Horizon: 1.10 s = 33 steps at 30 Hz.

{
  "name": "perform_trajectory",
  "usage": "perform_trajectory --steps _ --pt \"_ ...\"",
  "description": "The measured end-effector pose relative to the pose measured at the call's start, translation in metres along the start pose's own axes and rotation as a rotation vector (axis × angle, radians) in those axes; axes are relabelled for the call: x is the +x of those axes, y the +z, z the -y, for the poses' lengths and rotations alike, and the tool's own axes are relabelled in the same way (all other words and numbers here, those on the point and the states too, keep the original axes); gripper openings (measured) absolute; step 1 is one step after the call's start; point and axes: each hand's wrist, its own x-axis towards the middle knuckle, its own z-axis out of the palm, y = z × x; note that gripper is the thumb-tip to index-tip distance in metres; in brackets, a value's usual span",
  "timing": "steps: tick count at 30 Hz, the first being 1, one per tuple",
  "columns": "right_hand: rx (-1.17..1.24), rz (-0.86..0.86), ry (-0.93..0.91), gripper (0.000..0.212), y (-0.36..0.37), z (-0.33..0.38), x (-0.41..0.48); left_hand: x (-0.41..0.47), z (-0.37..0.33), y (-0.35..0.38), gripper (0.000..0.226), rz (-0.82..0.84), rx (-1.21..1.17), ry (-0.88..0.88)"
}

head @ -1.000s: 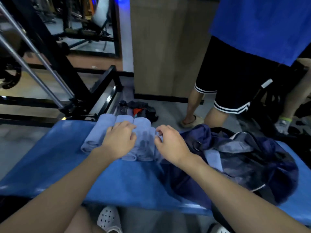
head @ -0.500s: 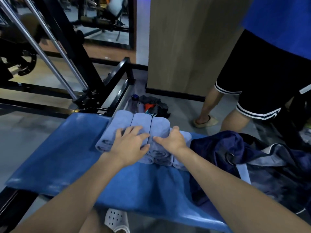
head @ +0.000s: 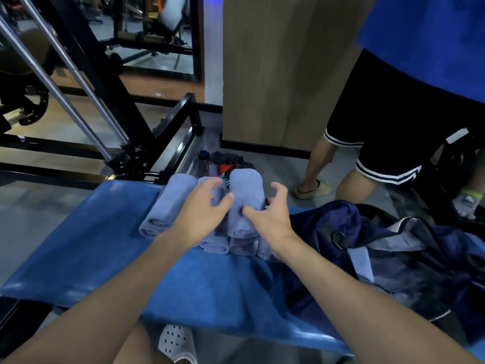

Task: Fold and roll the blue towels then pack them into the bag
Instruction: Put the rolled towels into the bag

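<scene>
Blue towels lie rolled and stacked on the surface, packing into the duffel bag remains; your left hand and right hand flank the top roll, grip apart.

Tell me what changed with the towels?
One rolled towel now sits on top of the other rolls. The left hand and right hand stopped pressing flat and flank it, thumbs touching. Those rolls and the bag stayed put.
</scene>
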Motion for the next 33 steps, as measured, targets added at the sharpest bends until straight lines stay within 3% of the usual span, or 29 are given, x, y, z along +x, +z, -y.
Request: perform_trajectory --steps 4,7,10,19,22,27,30,33 --pt "0.069 -0.040 -0.109 0.078 -0.029 0.011 -0.018 0.007 -0.032 0.015 0.090 0.140 -0.483 -0.245" --pt "0.101 -0.084 -0.161 0.077 -0.059 0.015 -0.028 0.003 -0.059 0.030 0.094 0.251 -0.712 -0.286" --pt "0.145 -0.133 -0.181 0.077 -0.095 0.013 -0.040 -0.002 -0.086 0.050 0.081 0.298 -0.775 -0.272" --pt "0.238 -0.255 -0.165 0.071 -0.209 -0.006 -0.081 -0.032 -0.168 0.126 0.080 0.472 -0.704 -0.241" --pt "0.274 -0.265 -0.152 0.075 -0.241 -0.017 -0.087 -0.044 -0.190 0.152 0.053 0.590 -0.706 -0.223" --pt "0.359 -0.268 -0.141 0.076 -0.285 -0.034 -0.100 -0.054 -0.214 0.193 0.076 0.586 -0.660 -0.153" --pt "0.455 -0.251 -0.104 0.066 -0.302 -0.043 -0.103 -0.062 -0.224 0.213 0.035 0.614 -0.583 -0.015" --pt "0.431 -0.270 -0.093 0.060 -0.312 -0.054 -0.101 -0.064 -0.225 0.230 0.020 0.698 -0.397 0.163"
